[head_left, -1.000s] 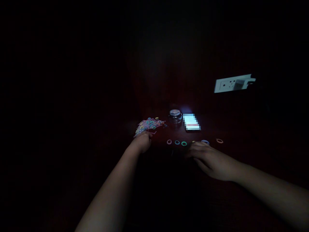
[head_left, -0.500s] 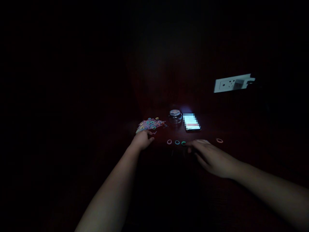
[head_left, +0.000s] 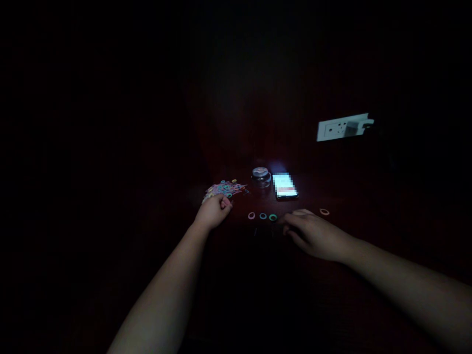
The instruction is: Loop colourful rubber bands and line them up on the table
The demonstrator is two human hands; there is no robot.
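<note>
In the head view my left hand (head_left: 214, 211) is at the near edge of a pile of small coloured rings and thin sticks (head_left: 224, 188). Its fingers are curled together, and a tiny thing at their tips is too dark to name. My right hand (head_left: 313, 233) is held low over the table, palm down, its bent fingers apart and their tips in shadow. Just left of them lies a green ring (head_left: 273, 217), like a small hair tie. A blue ring (head_left: 263, 216) and a pink ring (head_left: 251, 216) continue the row leftward.
A round clear jar with a patterned lid (head_left: 260, 173) stands behind the row, beside a lit phone (head_left: 285, 186). One orange ring (head_left: 324, 212) lies beyond my right hand. A thin stick (head_left: 255, 232) lies before the row. A wall socket (head_left: 342, 128) is at the back right.
The whole view has shifted, so things appear slightly further left. My right fingers have come off the green ring, now fully visible. My left fingers have curled in more beside the pile.
</note>
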